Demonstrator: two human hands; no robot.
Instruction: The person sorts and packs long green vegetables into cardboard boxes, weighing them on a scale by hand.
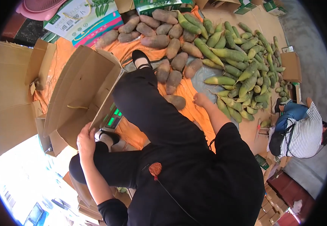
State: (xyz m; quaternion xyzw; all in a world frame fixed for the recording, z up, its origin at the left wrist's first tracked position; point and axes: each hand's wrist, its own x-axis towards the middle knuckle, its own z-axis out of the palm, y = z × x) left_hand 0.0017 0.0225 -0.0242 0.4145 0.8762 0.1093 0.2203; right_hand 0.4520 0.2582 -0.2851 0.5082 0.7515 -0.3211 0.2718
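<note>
Cardboard box point(78, 90), left of the tubers point(155, 41), is pinched at its rim by the left hand point(86, 142) — likely light, stiff, best gripped near corners; whether the right hand point(201, 100) grips anything cannot be told.

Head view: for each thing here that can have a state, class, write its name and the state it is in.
Left hand: closed on the box's edge
Right hand: fingers curled; grip unclear
Cardboard box: open, flaps spread
Display: lit green, reading illegible
Brown tubers: loose, spread out
Green radishes: loose, heaped together
Orange sheet: spread out, wrinkled
</note>
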